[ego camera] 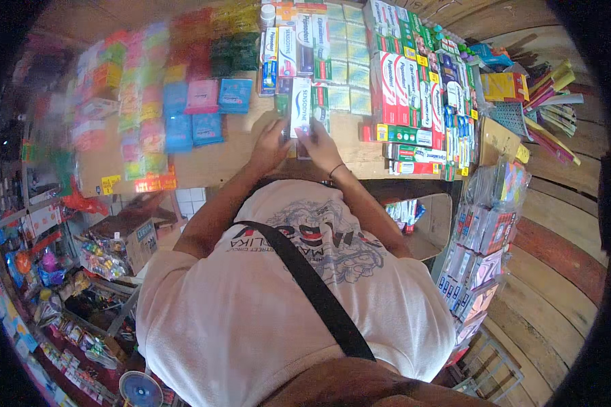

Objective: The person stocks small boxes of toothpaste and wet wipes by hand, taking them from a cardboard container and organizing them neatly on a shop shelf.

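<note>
A white Sensodyne toothpaste box (300, 102) lies lengthwise between my two hands. My left hand (271, 146) has its fingers along the box's near left side. My right hand (320, 146), with a thin dark band at the wrist, grips the near right corner. Just beyond, another Sensodyne box (287, 51) lies beside Pepsodent boxes (304, 38) and a Ciptadent box (321, 48). Part of a green and white box (321, 96) shows right of the held one. The held box and my hands partly hide the boxes beneath them.
Toothpaste boxes (394, 91) are stacked at the right of the wooden counter (346, 147). Sachet strips (338, 56) hang or lie in the middle. Blue and pink packets (202, 96) sit left. A cardboard box (137, 241) and a fan (140, 389) stand lower left.
</note>
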